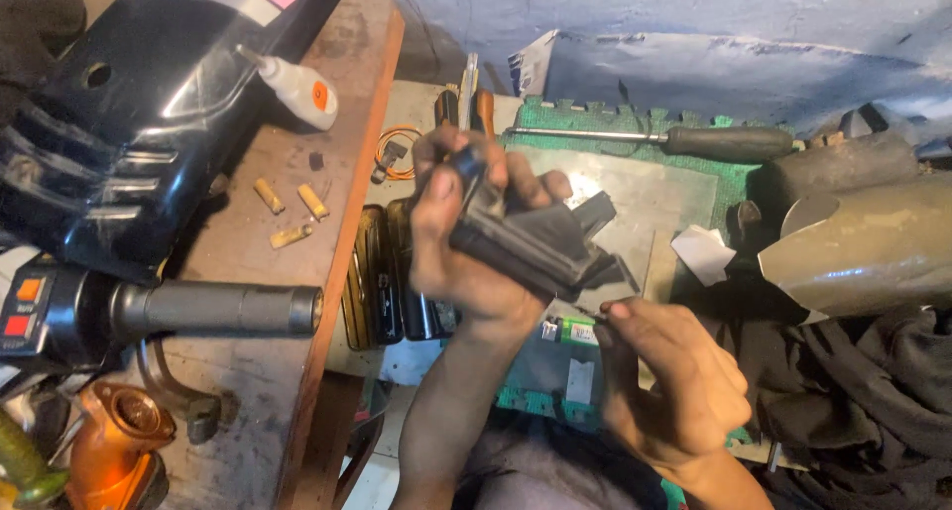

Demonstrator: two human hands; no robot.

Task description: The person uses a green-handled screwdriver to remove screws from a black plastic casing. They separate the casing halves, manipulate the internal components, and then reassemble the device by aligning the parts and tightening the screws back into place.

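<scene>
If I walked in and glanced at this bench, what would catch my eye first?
Probably the left hand at centre, gripping a dark plastic part, with the right hand just below it pinching something small. Next, the glossy black cover and handlebar grip on the left.

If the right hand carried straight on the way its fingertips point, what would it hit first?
Most likely the dark plastic part gripped by the left hand. The right hand pinches something thin, aimed up-left at the part's underside, though depth is unclear.
</scene>
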